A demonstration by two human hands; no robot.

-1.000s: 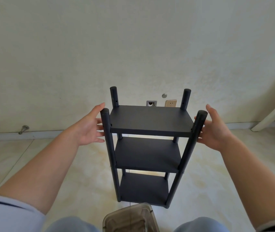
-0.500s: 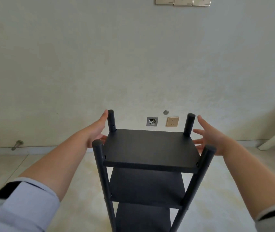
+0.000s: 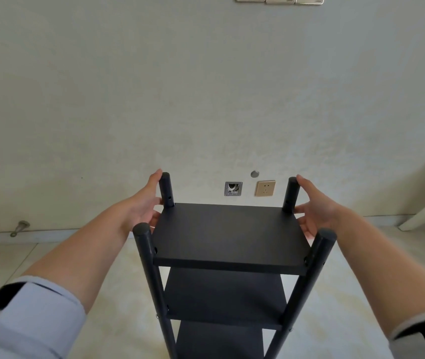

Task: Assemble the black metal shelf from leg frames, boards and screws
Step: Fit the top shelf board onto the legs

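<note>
We have the black metal shelf [image 3: 228, 237] standing upright in the lower centre of the frame, its long axis vertical, running down and out of the bottom edge. It sits directly between our two hands, and that is what the coming move turns on: the shelf's far posts lie just inward of each palm, so any push, lift or squaring-up has to come from both sides at once.

Our left hand [image 3: 144, 206] is at the far left post [image 3: 167, 189], fingers straight and together alongside it, fingertip level with the post's cap; whether the palm actually touches the post we cannot tell. Our right hand [image 3: 315, 211] mirrors it at the far right post [image 3: 291, 194], fingers straight and slightly spread, close against the post and the board's right edge. Neither hand curls round anything. Both seem about equally near; neither has the advantage.

Counting: four posts, two far and two near, the near left post [image 3: 145, 244] and near right post [image 3: 321, 252] rising just above the top board [image 3: 228, 234]. Three boards show, the middle board [image 3: 224, 296] and a lowest board [image 3: 219, 340] below. No loose screws are visible.

We judge the assembly essentially done.
</note>
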